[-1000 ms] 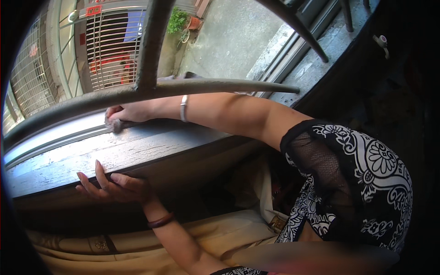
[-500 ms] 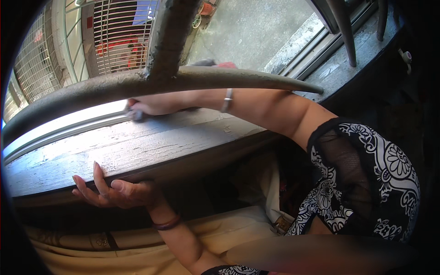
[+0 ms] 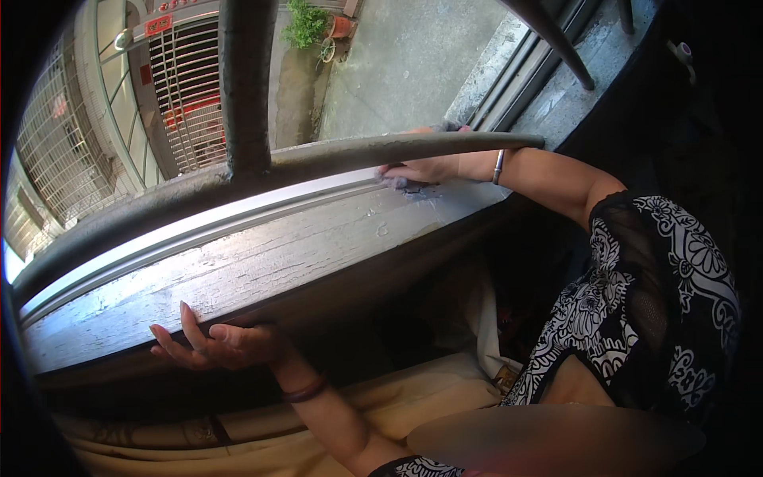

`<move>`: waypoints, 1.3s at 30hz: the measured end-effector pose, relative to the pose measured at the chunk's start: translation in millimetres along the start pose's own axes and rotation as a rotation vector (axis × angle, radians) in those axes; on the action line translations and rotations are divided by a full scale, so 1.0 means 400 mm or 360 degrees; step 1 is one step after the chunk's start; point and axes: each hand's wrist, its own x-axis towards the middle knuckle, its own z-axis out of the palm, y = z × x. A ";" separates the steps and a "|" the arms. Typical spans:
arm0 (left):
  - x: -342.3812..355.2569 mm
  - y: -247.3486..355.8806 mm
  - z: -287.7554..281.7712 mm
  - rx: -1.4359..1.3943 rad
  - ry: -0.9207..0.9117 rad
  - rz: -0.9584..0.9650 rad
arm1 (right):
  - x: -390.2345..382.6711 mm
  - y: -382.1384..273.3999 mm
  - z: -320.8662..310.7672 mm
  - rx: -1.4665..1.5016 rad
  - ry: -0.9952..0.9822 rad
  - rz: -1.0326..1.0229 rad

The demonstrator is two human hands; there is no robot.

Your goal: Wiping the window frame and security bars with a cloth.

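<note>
My right hand (image 3: 433, 168) is closed on a bunched grey cloth (image 3: 393, 182), pressed against the window sill (image 3: 262, 266) where it meets the window track. A metal bar crosses in front of part of this hand, so some fingers are hidden. The sill is pale, with cracked, peeling paint. Palm up, my left hand (image 3: 218, 344) sits at the sill's near edge with its fingers spread and nothing in them. Its fingertips reach just above the edge.
A thick curved metal bar (image 3: 342, 160) and an upright bar (image 3: 248, 87) stand between me and the outside. Beyond them are a concrete floor (image 3: 413, 63), a potted plant (image 3: 306, 24) and a barred gate (image 3: 187, 87). Beige fabric (image 3: 429, 381) lies below the sill.
My right hand has slid the cloth rightward along the sill, toward the window's right corner. My left hand keeps its pose at the edge. The view has shifted somewhat.
</note>
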 end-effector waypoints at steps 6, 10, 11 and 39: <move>-0.001 0.006 0.010 -0.0040 0.0008 -0.0056 | 0.256 -0.193 0.024 0.0088 0.0431 -0.0364; 0.001 0.007 0.017 -0.0036 0.0014 -0.0012 | 0.373 -0.314 0.018 0.0219 0.0388 -0.0311; 0.005 0.007 0.017 -0.0039 0.0045 -0.0025 | 0.369 -0.315 0.016 0.0253 0.0314 -0.0303; 0.005 0.007 0.000 -0.0010 0.0009 -0.0057 | 0.076 -0.085 -0.013 0.0331 0.0254 0.0060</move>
